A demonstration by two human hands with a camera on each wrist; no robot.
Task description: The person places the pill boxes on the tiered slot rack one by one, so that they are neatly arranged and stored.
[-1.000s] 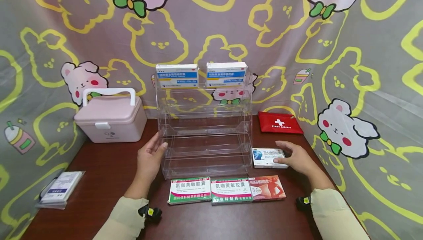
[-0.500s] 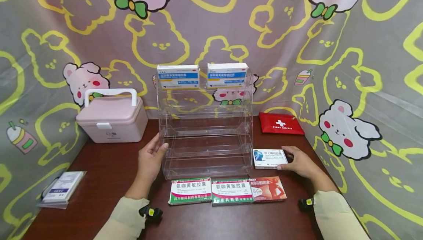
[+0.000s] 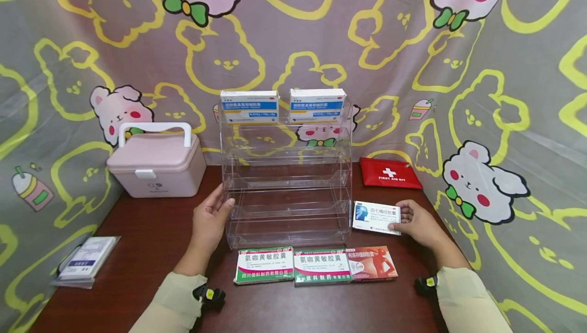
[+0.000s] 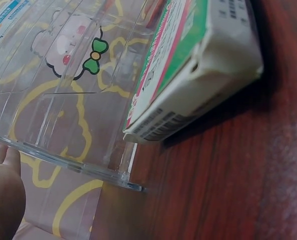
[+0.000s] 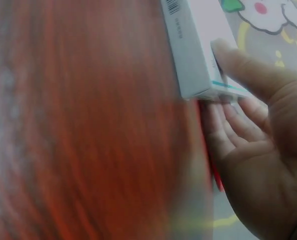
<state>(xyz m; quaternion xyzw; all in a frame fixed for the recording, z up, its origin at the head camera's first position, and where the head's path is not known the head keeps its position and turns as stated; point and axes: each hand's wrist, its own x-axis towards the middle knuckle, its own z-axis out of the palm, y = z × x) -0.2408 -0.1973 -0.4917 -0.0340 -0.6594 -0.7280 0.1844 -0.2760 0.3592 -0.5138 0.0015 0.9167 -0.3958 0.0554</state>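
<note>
My right hand (image 3: 419, 225) grips a white medicine box (image 3: 373, 217) with a blue head picture by its right end, thumb on the printed face and fingers behind. The box tilts up at the right of a clear tiered display rack (image 3: 286, 231); the right wrist view shows its white end (image 5: 196, 65) near the table. My left hand (image 3: 210, 215) rests at the rack's left side, fingers relaxed against the edge and thumb toward the front. Two blue-and-white medicine boxes, a left one (image 3: 249, 107) and a right one (image 3: 316, 106), stand on the top tier.
In front of the rack lie two green-and-white medicine boxes, one left (image 3: 264, 265) and one middle (image 3: 321, 266), with a red-orange box (image 3: 372, 263) beside them. A pink handled case (image 3: 156, 164) stands back left, a red first aid pouch (image 3: 390, 173) back right. White boxes (image 3: 87, 259) lie far left.
My right hand has closed on the white medicine box's right end and raised it, so the box now slants where it lay flat. The left hand stays at the rack's side.
</note>
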